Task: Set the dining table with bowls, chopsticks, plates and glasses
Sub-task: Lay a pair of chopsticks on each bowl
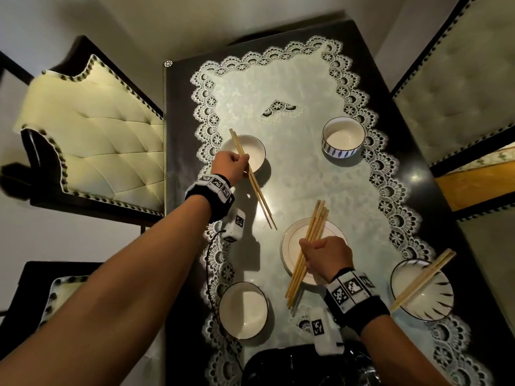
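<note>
While over bowl [255,150] rim, chopsticks [259,195].

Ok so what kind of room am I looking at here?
Probably a home dining room: a dark rectangular table under a pale lace-edged cloth, cream tufted studded chairs beside it, and white ceramic bowls with wooden chopsticks being laid out.
</note>
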Demonstrator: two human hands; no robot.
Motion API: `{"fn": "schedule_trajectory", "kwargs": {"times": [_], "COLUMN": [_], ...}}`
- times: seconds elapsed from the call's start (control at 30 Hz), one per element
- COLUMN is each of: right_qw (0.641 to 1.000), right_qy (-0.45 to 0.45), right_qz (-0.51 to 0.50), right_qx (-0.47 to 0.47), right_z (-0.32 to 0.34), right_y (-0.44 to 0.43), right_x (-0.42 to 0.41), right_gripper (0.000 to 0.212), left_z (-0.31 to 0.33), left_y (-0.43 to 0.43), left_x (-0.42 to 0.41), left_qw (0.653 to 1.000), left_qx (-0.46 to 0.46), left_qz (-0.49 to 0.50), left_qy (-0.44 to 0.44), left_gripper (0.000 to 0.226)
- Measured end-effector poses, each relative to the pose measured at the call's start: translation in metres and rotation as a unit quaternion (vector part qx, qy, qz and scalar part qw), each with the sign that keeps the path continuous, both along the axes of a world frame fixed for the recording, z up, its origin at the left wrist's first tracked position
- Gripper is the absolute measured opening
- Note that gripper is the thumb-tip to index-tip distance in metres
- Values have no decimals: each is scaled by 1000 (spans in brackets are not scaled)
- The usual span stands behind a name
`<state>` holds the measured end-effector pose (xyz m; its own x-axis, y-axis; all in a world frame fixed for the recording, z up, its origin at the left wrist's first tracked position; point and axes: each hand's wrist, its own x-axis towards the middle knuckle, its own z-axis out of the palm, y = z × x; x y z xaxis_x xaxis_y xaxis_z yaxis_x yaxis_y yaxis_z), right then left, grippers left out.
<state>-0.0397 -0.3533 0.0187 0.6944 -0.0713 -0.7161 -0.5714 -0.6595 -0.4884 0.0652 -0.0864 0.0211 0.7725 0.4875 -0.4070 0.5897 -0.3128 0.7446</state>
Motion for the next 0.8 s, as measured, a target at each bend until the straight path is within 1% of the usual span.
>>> {"fn": "schedule_trajectory", "kwargs": {"times": [0.17,0.33,0.63,0.7,0.8], "right_qw": [1000,1000,999,998,993], "right_qy": [-18,-26,-27,-21,-11], "right_qz": [-7,-9,-30,-43,-91], "right_qx": [0,-6,33,41,71], "right_z": [5,8,2,-3,-10], "right_y": [-11,-28,-25,-21,-14], "right_x": [-9,1,21,26,34], "right_gripper": [31,35,38,35,32], "left_z": [9,19,25,25,24], "left_y": [0,-9,-4,4,17], "left_x": [19,45,70,74,79], "left_qw": [1000,999,999,998,995], "left_qx": [6,29,46,62,95], "left_qz": [-9,-12,-17,-17,-31], "left_qy": [19,14,-16,-13,-4], "left_gripper": [34,34,32,34,37]}}
